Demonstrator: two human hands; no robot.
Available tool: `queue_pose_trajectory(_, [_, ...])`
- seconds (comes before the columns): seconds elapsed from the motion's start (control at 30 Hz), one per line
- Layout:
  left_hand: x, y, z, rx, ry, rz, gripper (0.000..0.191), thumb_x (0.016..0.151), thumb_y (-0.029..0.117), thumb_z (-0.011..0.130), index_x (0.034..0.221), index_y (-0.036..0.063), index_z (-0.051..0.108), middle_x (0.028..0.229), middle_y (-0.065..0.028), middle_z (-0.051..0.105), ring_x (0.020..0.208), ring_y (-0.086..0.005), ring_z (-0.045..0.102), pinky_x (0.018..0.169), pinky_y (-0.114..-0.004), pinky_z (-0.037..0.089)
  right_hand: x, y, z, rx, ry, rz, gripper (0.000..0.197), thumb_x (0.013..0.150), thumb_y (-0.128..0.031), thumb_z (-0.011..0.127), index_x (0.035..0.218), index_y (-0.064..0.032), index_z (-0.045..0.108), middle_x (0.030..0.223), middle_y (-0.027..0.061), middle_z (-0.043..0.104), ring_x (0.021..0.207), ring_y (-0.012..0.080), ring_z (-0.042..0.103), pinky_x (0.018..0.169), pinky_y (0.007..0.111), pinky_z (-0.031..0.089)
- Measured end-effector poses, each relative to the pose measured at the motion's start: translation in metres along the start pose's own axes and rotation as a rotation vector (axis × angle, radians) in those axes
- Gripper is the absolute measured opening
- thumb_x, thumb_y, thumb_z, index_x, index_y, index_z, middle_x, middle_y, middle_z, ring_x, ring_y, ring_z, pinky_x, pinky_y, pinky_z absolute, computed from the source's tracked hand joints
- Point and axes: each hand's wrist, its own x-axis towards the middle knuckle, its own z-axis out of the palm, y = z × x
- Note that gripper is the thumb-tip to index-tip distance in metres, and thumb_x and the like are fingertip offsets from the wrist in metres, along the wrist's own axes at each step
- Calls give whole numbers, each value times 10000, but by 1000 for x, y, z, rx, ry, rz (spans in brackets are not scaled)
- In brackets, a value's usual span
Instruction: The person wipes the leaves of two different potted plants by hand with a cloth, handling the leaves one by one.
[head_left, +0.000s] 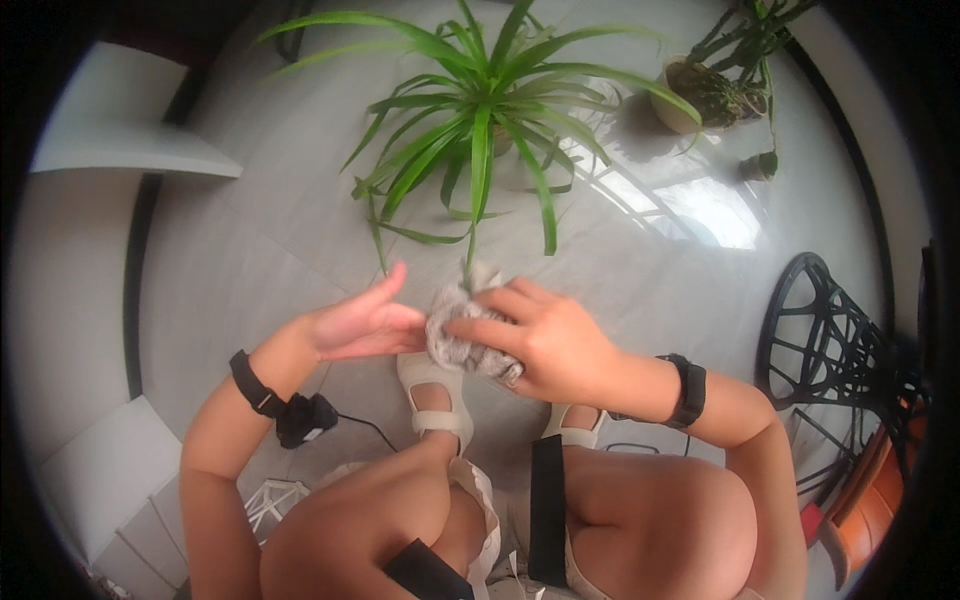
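Observation:
In my right hand (551, 337) is a crumpled grey-beige cloth (457, 330), gripped between thumb and fingers. My left hand (371, 322) is beside it, thumb raised and palm turned toward the cloth; its fingertips reach the cloth's left edge, and whether they touch is hard to tell. Just beyond both hands stands a plant with long green strap leaves (480, 105), its pot mostly hidden by the foliage. One narrow leaf hangs down to the top of the cloth, where its tip disappears. Another thin leaf tip ends close to my left thumb.
A potted cactus (679, 101) stands at the back right, near a small pot (759, 166). At right are a black openwork chair (806, 330) and an orange seat (870, 499). White furniture (135, 142) lines the left side. Glossy grey tile (247, 247) reflects a window.

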Motion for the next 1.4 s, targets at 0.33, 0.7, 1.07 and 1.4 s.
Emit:
queue_pose_trajectory(0.33, [74,79,45,701,54,37,366,968,281,448,1182,-1,545,1157,-131,606,1060,-194,579,905,-337,464,-77,87,-21,347,-80,463,484,617,-129,708,1092,-72,633,973,167,656,901,319,631,812,362,499])
queue_pose_trajectory(0.7, [206,75,20,-67,763,558,322,807,200,623,1075,66,503,1094,-42,486,1002,-197,463,908,-317,377,-50,129,-112,135,502,695,446,641,-7,618,1086,-38,621,934,138,673,841,247,658,789,323,507])
queue_pose_trajectory(1.07, [173,94,-66,-348,782,797,135,685,-68,551,701,61,514,768,-31,556,793,-144,532,830,-246,411,-41,147,-65,268,381,714,481,639,-26,629,1118,-64,608,992,155,654,901,253,636,827,331,488])
queue_pose_trajectory(1.4, [133,99,-93,-195,625,596,341,894,228,379,1024,-17,578,906,-102,607,877,-204,552,849,-350,447,-35,113,-75,324,238,659,483,617,8,614,1097,-35,614,997,152,641,904,271,628,838,342,486])
